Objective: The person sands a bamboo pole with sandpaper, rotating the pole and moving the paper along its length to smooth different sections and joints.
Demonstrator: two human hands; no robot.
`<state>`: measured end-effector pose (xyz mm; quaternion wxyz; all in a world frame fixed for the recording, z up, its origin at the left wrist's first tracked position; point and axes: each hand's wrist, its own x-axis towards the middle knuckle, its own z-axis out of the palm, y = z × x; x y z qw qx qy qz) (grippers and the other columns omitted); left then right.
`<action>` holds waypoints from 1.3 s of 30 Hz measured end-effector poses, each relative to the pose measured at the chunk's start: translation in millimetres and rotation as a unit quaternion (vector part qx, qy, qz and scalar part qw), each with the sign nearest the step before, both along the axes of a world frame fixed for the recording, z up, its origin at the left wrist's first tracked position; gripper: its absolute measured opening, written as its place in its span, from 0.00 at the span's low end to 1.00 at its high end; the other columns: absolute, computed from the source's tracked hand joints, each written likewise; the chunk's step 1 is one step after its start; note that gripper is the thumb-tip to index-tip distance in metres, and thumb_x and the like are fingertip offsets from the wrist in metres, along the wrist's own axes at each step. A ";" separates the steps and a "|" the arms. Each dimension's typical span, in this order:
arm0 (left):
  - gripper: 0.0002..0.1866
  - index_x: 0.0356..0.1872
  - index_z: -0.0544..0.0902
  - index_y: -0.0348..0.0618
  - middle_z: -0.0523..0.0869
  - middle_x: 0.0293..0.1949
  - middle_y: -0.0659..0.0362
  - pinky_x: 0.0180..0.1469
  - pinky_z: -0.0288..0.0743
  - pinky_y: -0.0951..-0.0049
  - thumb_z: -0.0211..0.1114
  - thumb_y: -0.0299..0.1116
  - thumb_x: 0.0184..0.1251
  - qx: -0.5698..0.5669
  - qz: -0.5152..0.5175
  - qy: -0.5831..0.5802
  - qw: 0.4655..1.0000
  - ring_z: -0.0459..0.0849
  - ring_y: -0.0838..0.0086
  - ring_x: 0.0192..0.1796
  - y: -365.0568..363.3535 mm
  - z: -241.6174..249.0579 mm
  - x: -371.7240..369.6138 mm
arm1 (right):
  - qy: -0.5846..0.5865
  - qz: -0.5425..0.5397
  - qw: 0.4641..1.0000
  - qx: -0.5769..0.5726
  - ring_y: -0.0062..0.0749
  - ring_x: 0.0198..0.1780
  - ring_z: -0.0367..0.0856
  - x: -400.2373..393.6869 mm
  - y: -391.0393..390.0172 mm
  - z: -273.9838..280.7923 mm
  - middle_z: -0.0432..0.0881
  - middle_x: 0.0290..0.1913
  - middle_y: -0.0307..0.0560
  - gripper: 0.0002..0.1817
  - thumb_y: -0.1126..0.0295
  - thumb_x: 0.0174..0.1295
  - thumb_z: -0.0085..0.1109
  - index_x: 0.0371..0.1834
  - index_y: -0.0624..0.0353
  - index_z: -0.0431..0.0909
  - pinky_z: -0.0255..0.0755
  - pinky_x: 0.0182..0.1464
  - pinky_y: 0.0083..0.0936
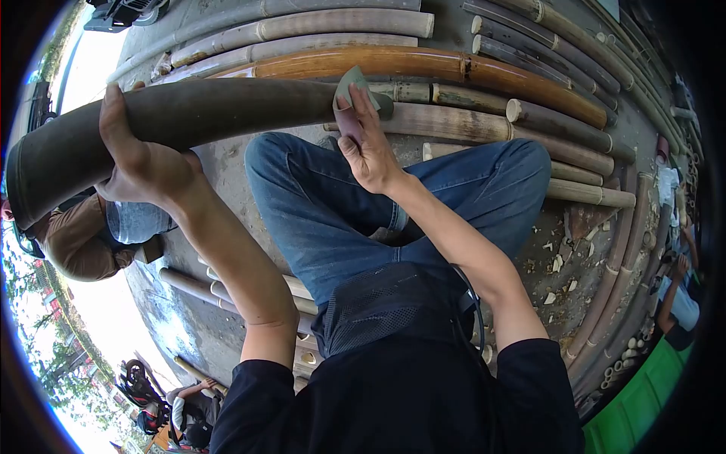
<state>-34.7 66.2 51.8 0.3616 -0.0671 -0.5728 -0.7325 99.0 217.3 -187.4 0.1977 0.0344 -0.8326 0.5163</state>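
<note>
My left hand [147,165] grips the thick, dark-brown bamboo pole [219,108] from below, fingers partly hidden behind it. Near the narrower end, my right hand [364,144], fingers nearly straight, holds a curled green-and-purple sheet [349,92] against it. Beyond lies a glossy orange-brown bamboo pole [363,63].

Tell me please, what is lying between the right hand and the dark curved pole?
A thin, bent sheet, green on its upper part, lies between the right hand and the dark curved pole, in the head view.
</note>
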 end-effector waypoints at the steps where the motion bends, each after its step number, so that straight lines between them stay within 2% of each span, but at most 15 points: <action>1: 0.22 0.47 0.79 0.17 0.87 0.42 0.41 0.39 0.92 0.68 0.76 0.25 0.57 0.006 0.001 -0.003 1.000 0.91 0.62 0.35 1.1 -0.9 1.7 | -0.003 0.001 1.000 0.006 0.62 0.87 0.42 1.6 4.0 -8.8 0.45 0.88 0.54 0.41 0.46 0.80 0.48 0.86 0.60 0.50 0.47 0.85 0.50; 7: 0.20 0.44 0.80 0.18 0.87 0.40 0.41 0.39 0.92 0.68 0.76 0.24 0.57 -0.014 -0.005 0.021 1.000 0.91 0.61 0.34 4.6 -0.5 7.6 | -0.065 -0.032 0.992 -0.108 0.61 0.87 0.42 -4.0 15.1 -7.3 0.41 0.88 0.59 0.40 0.41 0.80 0.43 0.87 0.52 0.51 0.46 0.85 0.53; 11: 0.18 0.43 0.81 0.18 0.88 0.39 0.42 0.38 0.92 0.68 0.76 0.23 0.57 0.011 -0.008 0.006 1.000 0.91 0.63 0.31 9.4 2.5 7.2 | -0.049 -0.005 0.998 0.047 0.62 0.87 0.41 -1.8 18.0 -11.8 0.44 0.87 0.62 0.45 0.39 0.80 0.40 0.87 0.61 0.45 0.45 0.86 0.48; 12: 0.18 0.44 0.81 0.19 0.88 0.38 0.43 0.37 0.92 0.68 0.75 0.24 0.57 -0.016 -0.002 0.024 1.000 0.91 0.63 0.31 9.6 4.1 6.7 | -0.091 -0.047 0.992 -0.067 0.61 0.87 0.42 -11.2 26.9 -51.0 0.46 0.87 0.63 0.45 0.38 0.80 0.39 0.87 0.60 0.46 0.45 0.86 0.48; 13: 0.19 0.45 0.80 0.20 0.88 0.38 0.43 0.37 0.92 0.69 0.75 0.24 0.57 -0.045 0.007 0.041 0.998 0.91 0.63 0.31 9.2 5.3 5.0 | -0.083 -0.035 0.993 -0.078 0.61 0.87 0.43 -15.2 37.4 -65.6 0.47 0.87 0.64 0.46 0.37 0.80 0.38 0.87 0.61 0.46 0.43 0.86 0.49; 19: 0.20 0.49 0.77 0.26 0.88 0.38 0.44 0.38 0.93 0.69 0.74 0.26 0.60 -0.030 0.028 0.044 0.998 0.91 0.64 0.32 7.6 1.2 5.1 | -0.023 0.000 0.999 0.034 0.60 0.87 0.43 -6.4 9.9 -8.8 0.49 0.86 0.64 0.45 0.36 0.80 0.34 0.86 0.62 0.50 0.41 0.86 0.49; 23: 0.21 0.50 0.77 0.27 0.88 0.38 0.46 0.39 0.93 0.69 0.75 0.30 0.63 -0.036 0.014 0.038 0.999 0.91 0.66 0.32 4.6 -3.2 7.0 | -0.101 -0.004 0.992 -0.078 0.59 0.87 0.44 -13.8 39.4 -49.9 0.49 0.87 0.60 0.46 0.33 0.79 0.36 0.87 0.59 0.50 0.44 0.86 0.48; 26: 0.28 0.54 0.76 0.28 0.86 0.41 0.47 0.44 0.91 0.65 0.73 0.44 0.68 -0.033 0.009 0.042 0.999 0.90 0.63 0.38 8.7 -17.1 14.1 | -0.010 0.034 0.999 -0.039 0.62 0.86 0.47 -2.9 10.4 26.5 0.55 0.84 0.64 0.46 0.34 0.79 0.38 0.86 0.61 0.51 0.46 0.85 0.48; 28: 0.34 0.59 0.74 0.27 0.85 0.47 0.44 0.50 0.89 0.60 0.68 0.53 0.71 -0.027 0.007 0.014 0.999 0.89 0.58 0.46 15.0 -33.1 20.3 | -0.023 0.007 0.999 -0.044 0.63 0.86 0.48 -7.5 13.1 -4.9 0.55 0.84 0.63 0.45 0.36 0.79 0.39 0.86 0.60 0.52 0.47 0.84 0.48; 31: 0.33 0.63 0.74 0.27 0.85 0.55 0.37 0.59 0.83 0.58 0.72 0.42 0.66 -0.015 -0.149 -0.010 0.989 0.88 0.56 0.57 20.8 -102.9 14.3 | -0.105 -0.038 0.992 -0.066 0.57 0.80 0.62 -18.5 47.1 -60.4 0.64 0.81 0.62 0.36 0.47 0.84 0.40 0.83 0.61 0.56 0.57 0.80 0.45; 32: 0.34 0.64 0.73 0.27 0.85 0.58 0.35 0.63 0.81 0.57 0.73 0.40 0.63 -0.018 -0.210 0.011 0.977 0.87 0.56 0.59 20.8 -125.6 14.5 | -0.118 -0.041 0.985 -0.118 0.49 0.75 0.70 -12.0 53.3 -71.9 0.72 0.75 0.63 0.33 0.48 0.84 0.41 0.80 0.63 0.63 0.61 0.77 0.39; 33: 0.38 0.66 0.73 0.29 0.85 0.60 0.36 0.68 0.76 0.57 0.76 0.41 0.58 -0.104 -0.238 0.002 0.966 0.87 0.58 0.59 16.1 -140.1 17.8 | -0.299 -0.032 0.937 -0.180 0.42 0.72 0.74 -0.5 69.1 -69.8 0.77 0.71 0.61 0.32 0.48 0.84 0.43 0.76 0.64 0.69 0.63 0.75 0.34; 35: 0.34 0.57 0.81 0.34 0.88 0.54 0.45 0.67 0.76 0.60 0.82 0.40 0.50 -0.142 -0.264 0.029 0.954 0.86 0.60 0.56 4.0 -154.5 6.5 | -0.219 -0.033 0.945 -0.243 0.37 0.72 0.74 8.8 78.0 -63.4 0.79 0.68 0.57 0.31 0.50 0.84 0.46 0.73 0.67 0.73 0.63 0.74 0.31; 37: 0.34 0.57 0.80 0.34 0.88 0.52 0.46 0.66 0.76 0.61 0.82 0.40 0.49 -0.196 -0.259 0.003 0.946 0.87 0.59 0.55 -9.8 -145.9 7.8 | -0.194 -0.118 0.894 -0.387 0.33 0.75 0.70 22.9 87.5 -28.2 0.74 0.73 0.52 0.30 0.54 0.83 0.48 0.74 0.71 0.70 0.57 0.79 0.30; 39: 0.33 0.56 0.81 0.33 0.89 0.50 0.47 0.65 0.77 0.62 0.81 0.39 0.49 -0.141 -0.266 -0.009 0.954 0.87 0.61 0.55 -4.2 -136.8 15.7 | -0.131 -0.151 0.872 -0.447 0.34 0.76 0.69 29.5 101.3 -23.5 0.73 0.74 0.52 0.29 0.58 0.83 0.49 0.76 0.70 0.67 0.58 0.79 0.31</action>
